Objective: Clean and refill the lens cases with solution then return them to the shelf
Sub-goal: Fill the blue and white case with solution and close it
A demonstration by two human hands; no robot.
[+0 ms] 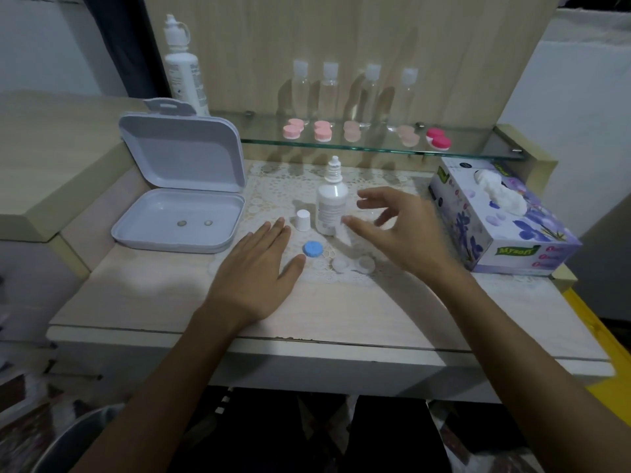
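Two small discs are lying in the open grey hinged box (177, 230); the uncapped white solution bottle (331, 206) is standing upright, nozzle up, while the left hand (254, 271) is resting flat and the right hand (399, 230) is hovering, fingers loose, grasping nothing.

Dim, cool, bluish indoor light throughout. Soft shadows cast toward the wearer beneath the hands (254, 268) on the desk (164, 295). Faint bottle shadows on the wooden back panel (444, 63). Motion blur on the right hand's fingers (379, 216). Marked wide-angle bending at frame edges. Lower corners dark, smeared, detail lost. General softness, visible compression noise.
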